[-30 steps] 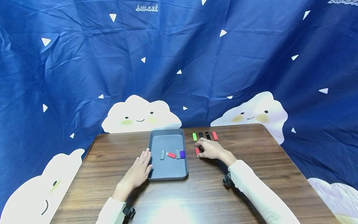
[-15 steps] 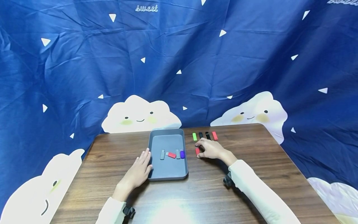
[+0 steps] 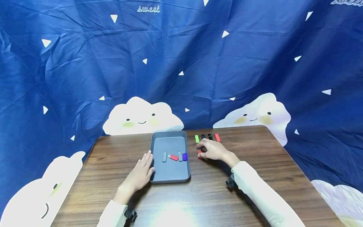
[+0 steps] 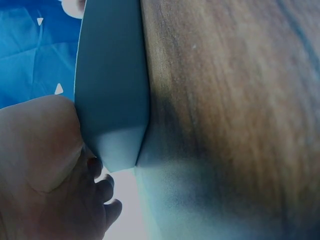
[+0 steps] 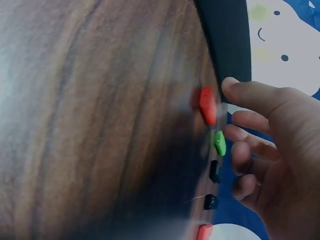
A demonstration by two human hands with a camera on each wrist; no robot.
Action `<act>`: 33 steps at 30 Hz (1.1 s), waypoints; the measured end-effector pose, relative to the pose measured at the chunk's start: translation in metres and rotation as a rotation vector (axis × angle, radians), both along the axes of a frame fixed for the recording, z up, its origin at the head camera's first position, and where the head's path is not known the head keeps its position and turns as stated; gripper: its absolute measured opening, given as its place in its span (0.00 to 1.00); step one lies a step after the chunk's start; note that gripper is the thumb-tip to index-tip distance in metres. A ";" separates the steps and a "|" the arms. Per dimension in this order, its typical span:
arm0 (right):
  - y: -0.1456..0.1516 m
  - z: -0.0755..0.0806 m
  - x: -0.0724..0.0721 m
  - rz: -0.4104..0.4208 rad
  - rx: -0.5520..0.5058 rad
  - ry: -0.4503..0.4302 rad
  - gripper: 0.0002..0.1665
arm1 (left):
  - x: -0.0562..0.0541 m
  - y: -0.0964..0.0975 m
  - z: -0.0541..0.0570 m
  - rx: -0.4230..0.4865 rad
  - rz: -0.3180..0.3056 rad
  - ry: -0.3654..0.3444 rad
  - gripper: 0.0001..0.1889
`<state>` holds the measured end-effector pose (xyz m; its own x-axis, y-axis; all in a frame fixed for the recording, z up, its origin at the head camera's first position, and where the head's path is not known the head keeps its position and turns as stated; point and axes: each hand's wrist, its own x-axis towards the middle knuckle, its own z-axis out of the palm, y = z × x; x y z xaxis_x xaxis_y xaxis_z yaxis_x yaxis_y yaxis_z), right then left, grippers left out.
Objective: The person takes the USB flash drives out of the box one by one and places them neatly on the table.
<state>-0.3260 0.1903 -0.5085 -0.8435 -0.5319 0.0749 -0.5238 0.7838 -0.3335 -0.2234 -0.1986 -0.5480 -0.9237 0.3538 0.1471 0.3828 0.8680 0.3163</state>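
Right hand (image 3: 214, 150) has eased up off the nearest red stick (image 5: 207, 106), fingers loose; stick lies on the bench (image 3: 210, 195) beside the tray (image 3: 170, 173), seemingly placed. Left hand (image 3: 139, 173), ungrasping, touches tray.

The blue cloth (image 3: 181, 47) bears the white word "sweet" (image 3: 148, 9) high in the head view; white lettering (image 3: 347, 2) at upper right is cut off, not fully readable.

Curtained workspace: wooden table (image 3: 255, 154), blue cloud-print cloth (image 3: 198, 47)
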 end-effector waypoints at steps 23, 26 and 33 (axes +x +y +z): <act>-0.040 0.035 -0.005 0.040 -0.022 0.083 0.03 | -0.003 -0.004 -0.008 0.004 -0.003 0.010 0.33; -0.047 0.040 -0.005 0.049 -0.022 0.082 0.03 | -0.004 -0.003 -0.008 0.009 -0.002 0.012 0.33; -0.066 0.048 -0.007 0.083 0.021 0.085 0.04 | 0.001 0.000 -0.002 0.020 -0.009 0.033 0.33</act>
